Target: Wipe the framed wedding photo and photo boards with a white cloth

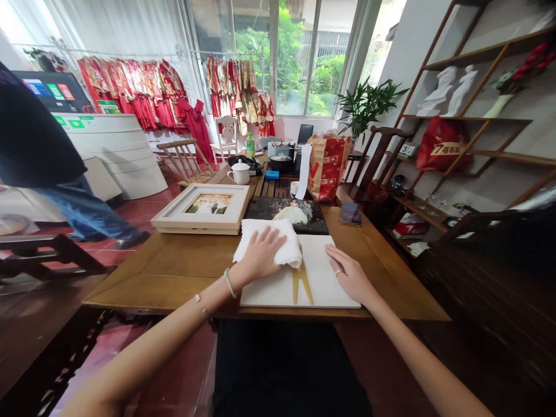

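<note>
Left hand [260, 255] flat on cloth [266, 227], fingers spread, pressing it onto white album [324, 284] at near edge of table [174, 272]. Right hand [351, 279] open, palm down on album, likely pinning it steady. Frame [204, 209] behind, apart.

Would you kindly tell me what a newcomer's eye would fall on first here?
First, the left hand flat on a folded white cloth, atop a white board at the near edge of the table, with the right hand resting on the board beside it. Then the red garments hanging by the windows at the back, and the framed picture left of the cloth.
</note>
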A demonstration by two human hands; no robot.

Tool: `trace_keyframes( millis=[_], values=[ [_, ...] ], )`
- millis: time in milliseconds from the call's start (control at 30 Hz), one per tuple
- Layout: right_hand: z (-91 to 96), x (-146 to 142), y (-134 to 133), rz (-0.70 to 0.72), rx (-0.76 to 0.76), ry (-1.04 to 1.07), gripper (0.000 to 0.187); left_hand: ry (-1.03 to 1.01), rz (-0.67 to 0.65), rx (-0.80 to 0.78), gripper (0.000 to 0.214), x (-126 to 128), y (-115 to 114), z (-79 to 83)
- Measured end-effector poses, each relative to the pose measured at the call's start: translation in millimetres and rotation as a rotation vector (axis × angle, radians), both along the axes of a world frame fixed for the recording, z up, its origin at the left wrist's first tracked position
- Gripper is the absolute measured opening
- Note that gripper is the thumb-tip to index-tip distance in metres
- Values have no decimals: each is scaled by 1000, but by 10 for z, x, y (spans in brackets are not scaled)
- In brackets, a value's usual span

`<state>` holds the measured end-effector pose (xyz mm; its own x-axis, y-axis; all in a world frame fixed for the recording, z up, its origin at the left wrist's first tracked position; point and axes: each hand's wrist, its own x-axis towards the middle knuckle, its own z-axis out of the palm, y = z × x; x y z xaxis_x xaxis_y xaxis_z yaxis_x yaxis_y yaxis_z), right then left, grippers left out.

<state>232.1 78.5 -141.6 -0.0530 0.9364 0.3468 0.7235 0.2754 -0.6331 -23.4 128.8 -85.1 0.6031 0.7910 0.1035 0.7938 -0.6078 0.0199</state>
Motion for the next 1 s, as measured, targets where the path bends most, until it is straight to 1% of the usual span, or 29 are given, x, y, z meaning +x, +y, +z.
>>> trace_keyframes(
  millis=[67, 133, 233, 333, 467, 533, 600, 633, 667, 733, 800, 933, 1000],
  values=[
    [-7, 5, 3, 0, -1, -4, 42, 8, 22, -12, 63, -6, 73, 11],
    [-16, 7, 10, 1, 1, -10, 42, 23, 23, -41, 64, -24, 79, 37],
    [-25, 4, 23, -2, 7, -21, 42, 56, 24, -82, 70, -64, -47, 71],
    [-2, -5, 36, -3, 10, -17, 42, 89, 15, -115, 82, -99, -357, 101],
    [85, -4, 50, -7, 2, -5, 42, 124, 8, -189, 102, -117, -940, 198],
    [127, 4, 57, -5, 0, -6, 41, 146, 31, -242, 107, -122, -1172, 265],
    [154, 12, 59, -5, 7, -5, 41, 156, 42, -278, 109, -136, -1285, 318],
    [160, 14, 56, -6, 14, -3, 40, 150, 37, -284, 107, -147, -1288, 334],
    [162, 15, 49, -7, 20, -2, 40, 137, 29, -281, 104, -158, -1257, 340],
    [156, 10, 27, -8, 23, -7, 40, 97, 17, -249, 95, -174, -1103, 323],
    [139, 1, 0, -6, 12, -16, 41, 62, 33, -196, 86, -167, -859, 274],
    [84, -9, -26, -5, -14, -19, 44, 25, 121, -102, 69, -91, -301, 144],
    [56, -9, -21, -5, -20, -16, 44, 1, 144, -59, 62, -55, -88, 90]
  ],
)
